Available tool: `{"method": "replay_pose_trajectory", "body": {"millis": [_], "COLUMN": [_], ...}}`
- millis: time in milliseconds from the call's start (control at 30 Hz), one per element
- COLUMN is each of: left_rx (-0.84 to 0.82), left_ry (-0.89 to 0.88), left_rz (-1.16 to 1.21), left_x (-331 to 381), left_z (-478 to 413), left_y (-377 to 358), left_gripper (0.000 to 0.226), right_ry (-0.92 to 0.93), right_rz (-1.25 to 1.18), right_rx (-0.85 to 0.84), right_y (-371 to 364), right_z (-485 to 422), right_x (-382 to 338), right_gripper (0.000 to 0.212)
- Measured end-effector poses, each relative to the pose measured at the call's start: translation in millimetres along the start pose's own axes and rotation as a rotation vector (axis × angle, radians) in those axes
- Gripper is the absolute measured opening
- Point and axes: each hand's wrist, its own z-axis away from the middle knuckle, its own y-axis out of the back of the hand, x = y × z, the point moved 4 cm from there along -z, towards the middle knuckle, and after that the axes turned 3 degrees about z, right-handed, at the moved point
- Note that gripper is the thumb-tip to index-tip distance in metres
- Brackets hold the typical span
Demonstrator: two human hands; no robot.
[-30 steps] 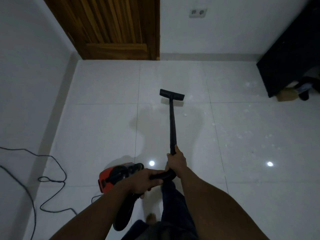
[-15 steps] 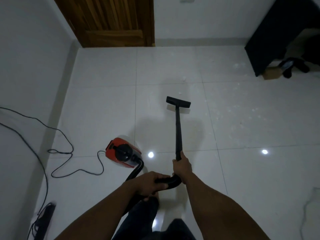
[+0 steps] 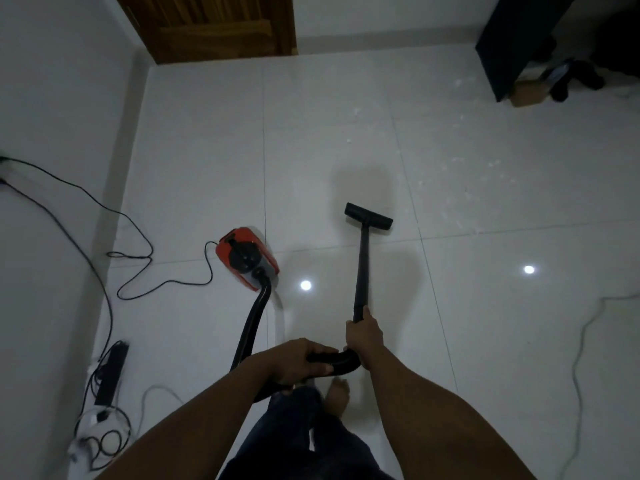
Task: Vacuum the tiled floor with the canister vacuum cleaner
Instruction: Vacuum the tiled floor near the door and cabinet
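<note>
Vacuum wand (image 3: 361, 271) is gripped by 2 hands, right hand (image 3: 364, 336) low, left hand (image 3: 302, 361) on the bend (for steering the brush (image 3: 368, 217)).

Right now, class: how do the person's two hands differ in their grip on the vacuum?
The right hand wraps the straight wand; the left hand grips the curved handle bend. The right hand sits farther forward, the left nearer the body. Both are closed on the vacuum.
</note>
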Motion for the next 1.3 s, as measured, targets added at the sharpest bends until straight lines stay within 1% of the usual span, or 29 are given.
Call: {"method": "replay_pose_trajectory", "body": {"millis": [100, 267, 500, 733, 900, 1000, 1067, 1133, 1300], "left_rx": [-0.005, -0.025, 0.002, 0.006, -0.025, -0.037, -0.038, -0.043, -0.063], "left_ry": [-0.016, -0.007, -0.010, -0.020, -0.003, -0.008, 0.002, 0.021, -0.010], "left_rz": [-0.014, 0.002, -0.030, -0.072, -0.032, -0.045, -0.068, -0.042, -0.005], "left_x": [2.5, -9.3, -1.3, 17.5, 25.8, 33.2, 40.3, 46.5, 66.8], "left_z": [7.8, 9.9, 2.4, -8.0, -19.9, -33.0, -43.5, -54.1, -88.4], "left_y": [-18.5, -47.1, -54.4, -46.2, -36.3, -24.2, -13.2, -2.3, 34.3], "left_gripper": [0.046, 0.046, 0.042, 0.039, 0.046, 0.045, 0.041, 0.038, 0.045], "right_ry": [-0.011, -0.006, 0.002, -0.010, -0.028, -0.033, -0.035, -0.017, -0.002], "right_rz": [-0.022, 0.023, 0.049, 0.089, 0.092, 0.091, 0.104, 0.126, 0.212], "right_rx": [0.002, -0.014, -0.027, -0.046, -0.045, -0.026, -0.018, -0.019, -0.011], "right_y": [-3.3, -5.8, 0.9, 13.6, 22.6, 30.4, 36.7, 44.4, 68.9], "right_z": [9.7, 18.9, 10.4, -8.4, -26.5, -39.9, -50.1, -61.4, -98.9], "right_x": [22.9, 51.3, 61.7, 51.7, 43.1, 32.3, 22.0, 9.6, -29.6], "right_gripper": [0.069, 0.068, 0.066, 0.067, 0.067, 0.066, 0.066, 0.067, 0.067]}}
